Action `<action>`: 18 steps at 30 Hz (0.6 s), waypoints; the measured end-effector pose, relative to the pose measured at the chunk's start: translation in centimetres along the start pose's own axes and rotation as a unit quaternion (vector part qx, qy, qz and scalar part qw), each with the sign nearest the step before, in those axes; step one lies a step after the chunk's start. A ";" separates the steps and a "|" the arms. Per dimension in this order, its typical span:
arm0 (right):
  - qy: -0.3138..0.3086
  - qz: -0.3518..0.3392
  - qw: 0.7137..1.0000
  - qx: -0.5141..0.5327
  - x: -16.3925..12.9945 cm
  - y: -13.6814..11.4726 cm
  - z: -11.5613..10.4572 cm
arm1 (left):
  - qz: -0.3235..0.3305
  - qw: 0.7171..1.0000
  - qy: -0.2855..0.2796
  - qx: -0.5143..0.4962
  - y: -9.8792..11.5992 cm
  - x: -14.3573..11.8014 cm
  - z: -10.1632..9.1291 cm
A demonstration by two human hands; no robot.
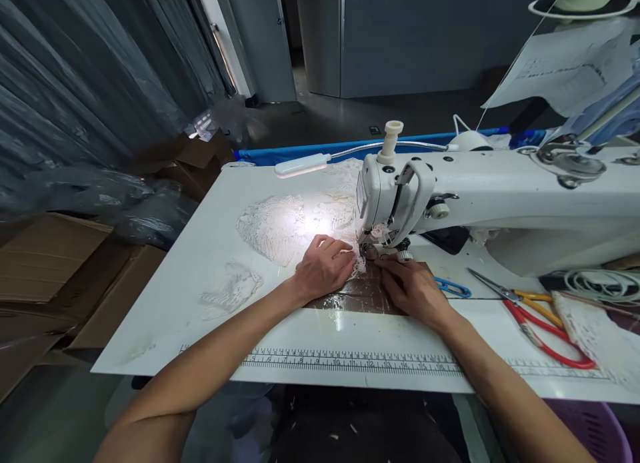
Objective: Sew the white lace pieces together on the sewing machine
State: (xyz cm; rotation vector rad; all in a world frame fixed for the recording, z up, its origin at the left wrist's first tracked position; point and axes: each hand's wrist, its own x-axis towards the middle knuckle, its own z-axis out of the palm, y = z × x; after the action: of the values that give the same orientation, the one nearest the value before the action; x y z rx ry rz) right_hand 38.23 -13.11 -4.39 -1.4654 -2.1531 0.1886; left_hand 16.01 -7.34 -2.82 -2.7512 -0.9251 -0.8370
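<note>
My left hand (326, 268) is on the machine bed just left of the needle, its bent fingers closed on a piece of white lace (360, 266). More white lace (273, 226) spreads out flat behind that hand under a bright light. My right hand (411, 286) lies right of the presser foot (370, 251), index finger stretched towards it and thumb apart, with nothing visible between them. Both hands rest at a brown-covered plate (360, 296) below the head of the white sewing machine (480, 190). The needle tip is too small to make out.
A small lace scrap (233, 286) lies left on the white table (170, 316). Blue thread snips (453, 288), red-handled scissors (545, 326) and more lace (590, 336) lie to the right. A lamp (303, 164) overhangs the fabric. Cardboard boxes (55, 270) stand left of the table.
</note>
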 end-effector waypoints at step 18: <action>-0.022 -0.012 1.000 0.003 0.2 0.4 0.1 | 0.045 0.988 -0.068 -0.131 0.0 -0.4 -0.4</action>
State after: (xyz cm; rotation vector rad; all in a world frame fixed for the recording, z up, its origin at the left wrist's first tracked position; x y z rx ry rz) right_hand 38.46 -12.79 -4.56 -1.4436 -2.2038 0.2199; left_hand 15.52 -7.63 -2.72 -3.0827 -0.7524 -0.8185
